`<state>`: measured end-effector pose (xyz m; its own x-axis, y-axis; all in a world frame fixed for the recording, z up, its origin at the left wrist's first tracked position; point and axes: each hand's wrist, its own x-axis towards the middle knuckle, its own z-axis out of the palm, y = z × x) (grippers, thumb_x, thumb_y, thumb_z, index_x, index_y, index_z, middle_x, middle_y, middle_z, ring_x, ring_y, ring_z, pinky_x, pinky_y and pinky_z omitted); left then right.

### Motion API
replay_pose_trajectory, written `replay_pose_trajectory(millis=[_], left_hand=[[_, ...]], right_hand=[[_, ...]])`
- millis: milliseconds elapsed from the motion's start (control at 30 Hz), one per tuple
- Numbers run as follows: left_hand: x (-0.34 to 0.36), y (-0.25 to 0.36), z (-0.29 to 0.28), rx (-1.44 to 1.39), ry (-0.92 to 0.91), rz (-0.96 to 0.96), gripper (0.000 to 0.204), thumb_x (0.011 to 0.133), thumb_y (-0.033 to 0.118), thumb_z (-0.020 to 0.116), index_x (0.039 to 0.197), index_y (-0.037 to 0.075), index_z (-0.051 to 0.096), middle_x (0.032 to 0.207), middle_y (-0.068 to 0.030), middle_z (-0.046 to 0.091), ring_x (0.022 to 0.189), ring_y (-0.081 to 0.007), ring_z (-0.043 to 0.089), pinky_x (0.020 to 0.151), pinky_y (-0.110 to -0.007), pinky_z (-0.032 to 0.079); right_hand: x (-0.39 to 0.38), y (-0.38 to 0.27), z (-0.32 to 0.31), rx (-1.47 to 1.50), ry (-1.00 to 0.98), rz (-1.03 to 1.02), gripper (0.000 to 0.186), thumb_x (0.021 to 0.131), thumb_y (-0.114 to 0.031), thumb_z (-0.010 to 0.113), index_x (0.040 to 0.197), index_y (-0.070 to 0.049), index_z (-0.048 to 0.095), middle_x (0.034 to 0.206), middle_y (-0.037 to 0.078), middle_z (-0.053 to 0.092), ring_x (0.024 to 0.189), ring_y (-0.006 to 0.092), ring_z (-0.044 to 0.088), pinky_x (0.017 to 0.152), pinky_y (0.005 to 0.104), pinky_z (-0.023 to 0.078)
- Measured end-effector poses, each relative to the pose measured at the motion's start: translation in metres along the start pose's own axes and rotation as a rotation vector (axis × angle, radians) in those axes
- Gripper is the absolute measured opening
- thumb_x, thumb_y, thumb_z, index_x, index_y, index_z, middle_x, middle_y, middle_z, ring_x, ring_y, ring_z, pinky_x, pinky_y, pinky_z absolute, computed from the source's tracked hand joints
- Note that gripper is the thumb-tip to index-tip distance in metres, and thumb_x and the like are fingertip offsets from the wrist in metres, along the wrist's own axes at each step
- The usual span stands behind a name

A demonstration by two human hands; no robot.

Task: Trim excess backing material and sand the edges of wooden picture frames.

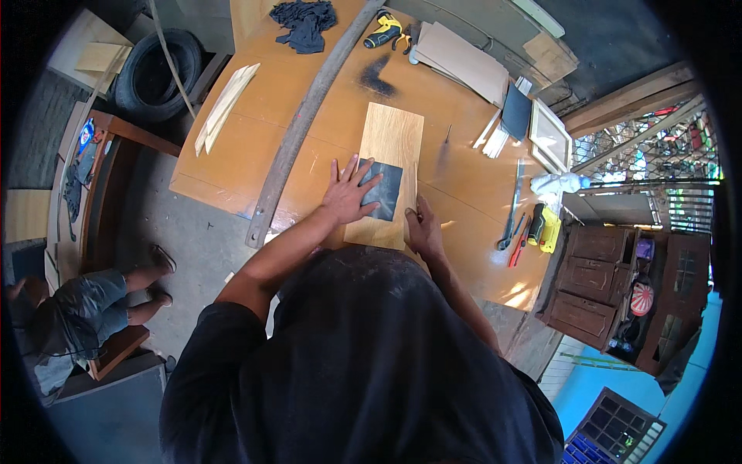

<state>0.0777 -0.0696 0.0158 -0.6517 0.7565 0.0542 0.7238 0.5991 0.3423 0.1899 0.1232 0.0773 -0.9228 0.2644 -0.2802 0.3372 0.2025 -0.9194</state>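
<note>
A long light wood-grain board lies lengthwise in front of me on the orange-brown tabletop. On its middle rests a dark grey square sheet. My left hand is spread flat, with its fingers over the sheet's left part and its palm by the board's left edge. A thin wooden strip runs along the board's right edge. My right hand is closed at the near end of this strip, with thumb and forefinger close together. Its other fingers are mostly hidden.
A long grey wooden bar crosses the table at left, beside pale wood strips. A yellow-black drill and stacked sheets lie at the back. Hand tools lie right. Another person sits at left.
</note>
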Motion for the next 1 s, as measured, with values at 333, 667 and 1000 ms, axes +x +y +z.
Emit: replay_pose_trajectory(millis=[333,667,1000], left_hand=[[0.008,0.022,0.014,0.008,0.030,-0.085,0.065,0.091,0.052,0.052,0.147,0.021,0.040,0.160,-0.0054,0.018,0.149,-0.0332,0.004,0.111,-0.070,0.001],[0.010,0.029,-0.007,0.063,-0.155,-0.086,0.071,0.092,0.056,0.047,0.151,0.020,0.031,0.162,0.0012,0.015,0.150,-0.0291,0.002,0.110,-0.072,-0.001],[0.014,0.029,0.000,0.094,-0.160,-0.099,0.072,0.095,0.055,0.045,0.153,0.018,0.025,0.162,0.0004,0.011,0.150,-0.0255,0.002,0.111,-0.070,0.001]], right_hand=[[-0.006,0.028,0.010,-0.777,0.029,-0.269,0.060,0.090,-0.016,0.051,0.147,-0.009,0.036,0.097,0.026,0.059,0.078,0.0437,0.061,0.069,0.0527,0.051],[0.007,0.032,0.015,-0.847,-0.037,-0.237,0.061,0.092,-0.016,0.049,0.149,-0.008,0.029,0.094,0.025,0.065,0.077,0.0435,0.065,0.067,0.0537,0.052],[0.037,0.023,0.022,-0.899,0.010,-0.202,0.061,0.092,-0.019,0.049,0.149,-0.010,0.029,0.095,0.025,0.066,0.076,0.0439,0.066,0.066,0.0555,0.051]])
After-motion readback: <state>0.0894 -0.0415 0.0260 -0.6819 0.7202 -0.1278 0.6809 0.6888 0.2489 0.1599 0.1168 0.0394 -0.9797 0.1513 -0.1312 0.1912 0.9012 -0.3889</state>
